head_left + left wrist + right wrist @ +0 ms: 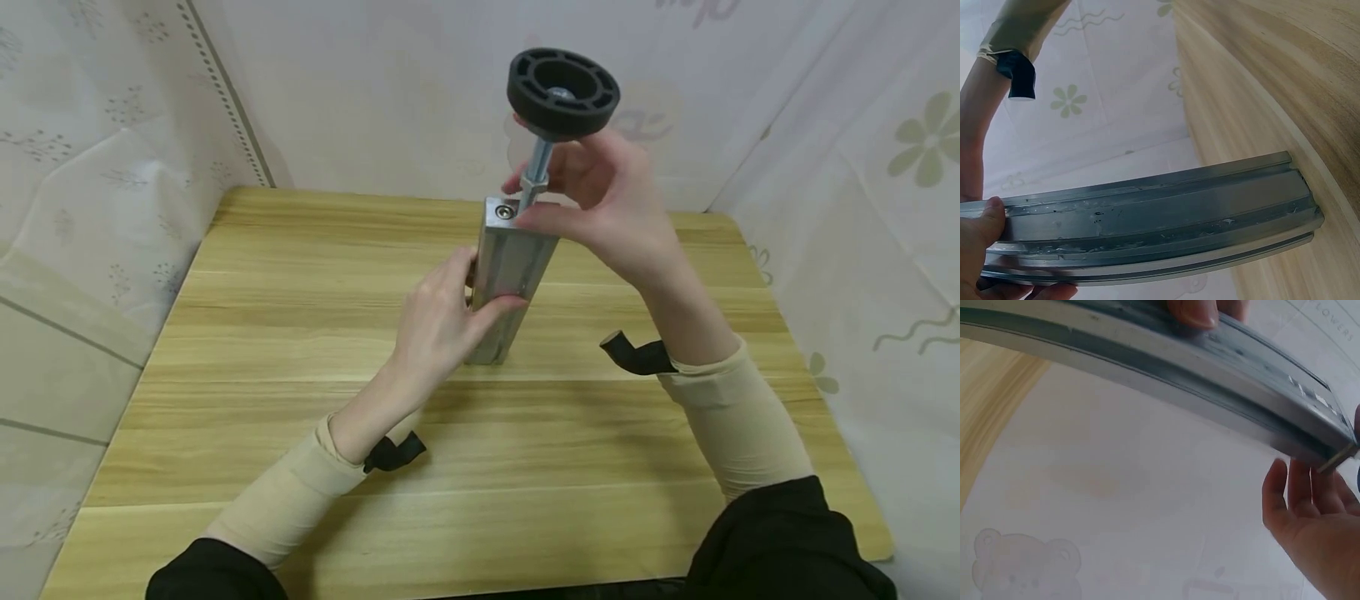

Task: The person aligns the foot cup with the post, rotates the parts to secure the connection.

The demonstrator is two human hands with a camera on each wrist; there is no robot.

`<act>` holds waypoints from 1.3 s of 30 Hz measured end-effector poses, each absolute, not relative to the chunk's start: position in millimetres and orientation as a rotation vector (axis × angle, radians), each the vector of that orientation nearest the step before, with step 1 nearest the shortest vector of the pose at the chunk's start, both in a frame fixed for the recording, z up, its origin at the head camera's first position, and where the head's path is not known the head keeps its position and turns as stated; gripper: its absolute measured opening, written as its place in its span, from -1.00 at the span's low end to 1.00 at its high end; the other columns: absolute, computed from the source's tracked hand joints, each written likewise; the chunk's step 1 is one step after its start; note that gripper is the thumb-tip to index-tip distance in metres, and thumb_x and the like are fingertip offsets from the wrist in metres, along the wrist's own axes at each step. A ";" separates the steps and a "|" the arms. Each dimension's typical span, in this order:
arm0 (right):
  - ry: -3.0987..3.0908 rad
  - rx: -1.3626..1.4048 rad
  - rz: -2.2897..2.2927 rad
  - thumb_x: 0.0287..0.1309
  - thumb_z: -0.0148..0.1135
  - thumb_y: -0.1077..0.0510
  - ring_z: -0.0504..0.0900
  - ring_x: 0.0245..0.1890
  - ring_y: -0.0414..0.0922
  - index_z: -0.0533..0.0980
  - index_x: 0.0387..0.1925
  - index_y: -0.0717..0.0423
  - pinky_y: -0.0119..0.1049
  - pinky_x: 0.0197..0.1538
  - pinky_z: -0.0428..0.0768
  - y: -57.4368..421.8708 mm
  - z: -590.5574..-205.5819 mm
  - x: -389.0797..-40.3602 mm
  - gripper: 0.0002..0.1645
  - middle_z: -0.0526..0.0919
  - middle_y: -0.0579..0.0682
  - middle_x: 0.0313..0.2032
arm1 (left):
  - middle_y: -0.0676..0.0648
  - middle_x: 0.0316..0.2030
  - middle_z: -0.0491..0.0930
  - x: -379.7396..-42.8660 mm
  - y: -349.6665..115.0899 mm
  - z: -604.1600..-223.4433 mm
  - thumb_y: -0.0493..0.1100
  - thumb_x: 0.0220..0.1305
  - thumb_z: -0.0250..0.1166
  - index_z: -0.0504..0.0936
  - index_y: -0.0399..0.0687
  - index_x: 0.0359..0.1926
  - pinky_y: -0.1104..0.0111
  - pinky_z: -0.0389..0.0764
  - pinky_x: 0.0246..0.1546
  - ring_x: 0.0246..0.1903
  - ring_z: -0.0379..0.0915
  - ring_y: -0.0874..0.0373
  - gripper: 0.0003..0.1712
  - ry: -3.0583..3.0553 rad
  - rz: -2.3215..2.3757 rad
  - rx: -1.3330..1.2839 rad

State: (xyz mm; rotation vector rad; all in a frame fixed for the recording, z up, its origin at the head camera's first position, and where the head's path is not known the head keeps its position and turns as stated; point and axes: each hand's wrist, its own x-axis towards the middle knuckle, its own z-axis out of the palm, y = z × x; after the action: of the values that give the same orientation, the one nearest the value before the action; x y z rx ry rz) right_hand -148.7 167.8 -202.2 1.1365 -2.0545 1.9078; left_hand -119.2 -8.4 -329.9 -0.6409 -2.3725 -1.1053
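A silver aluminium profile [512, 271] stands nearly upright and leans slightly on the wooden table. My left hand [438, 321] grips it around the lower half, thumb across the near face. From its capped top end rises a levelling foot [553, 123], a black ribbed disc on a threaded steel rod with a nut [534, 185]. Around that rod curl the fingers of my right hand [626, 212], with its thumb at the edge of the end cap. A hex-socket screw [505, 212] shows beside the rod. Grooves along the profile [1166, 212] are plain in the left wrist view.
The wooden table [285, 350] carries the profile's lower end. White patterned sheeting [375, 92] hangs behind the table and along both sides. Black straps [637, 354] stick out from both wrists.
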 end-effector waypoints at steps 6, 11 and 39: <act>-2.084 1.133 1.951 -0.06 0.20 0.61 0.67 -0.18 0.19 0.38 0.15 0.32 -0.10 -0.15 0.64 174.1 -199.5 -144.8 -0.34 0.72 0.23 -0.25 | -0.03 -0.28 0.64 -119.2 -8.1 -330.4 0.20 0.00 0.39 0.42 -0.07 0.03 0.46 0.51 -0.51 -0.38 0.51 0.24 -0.33 -2.372 -1.114 -0.647; -2.082 1.044 2.001 -0.10 0.24 0.61 0.70 -0.26 0.09 0.41 0.13 0.28 -0.14 -0.18 0.66 172.1 -198.4 -143.0 -0.33 0.74 0.15 -0.33 | -0.04 -0.28 0.64 -118.9 -8.0 -329.8 0.20 0.01 0.39 0.43 -0.09 0.02 0.46 0.52 -0.50 -0.38 0.51 0.24 -0.33 -2.365 -1.106 -0.648; -2.077 1.070 1.892 -0.08 0.24 0.53 0.60 -0.15 0.04 0.43 0.11 0.23 -0.18 0.07 0.57 188.2 -216.3 -156.7 -0.37 0.65 0.10 -0.18 | -0.02 -0.29 0.64 -118.7 -8.4 -329.5 0.23 0.01 0.38 0.41 -0.06 0.06 0.43 0.50 -0.52 -0.39 0.52 0.24 -0.30 -2.391 -1.088 -0.647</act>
State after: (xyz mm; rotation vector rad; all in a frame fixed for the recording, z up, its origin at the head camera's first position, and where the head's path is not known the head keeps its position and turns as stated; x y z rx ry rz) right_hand -156.7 188.2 -216.3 1.0696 -2.0765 1.8915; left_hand -118.7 -8.4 -329.5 -0.6472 -2.3908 -1.0877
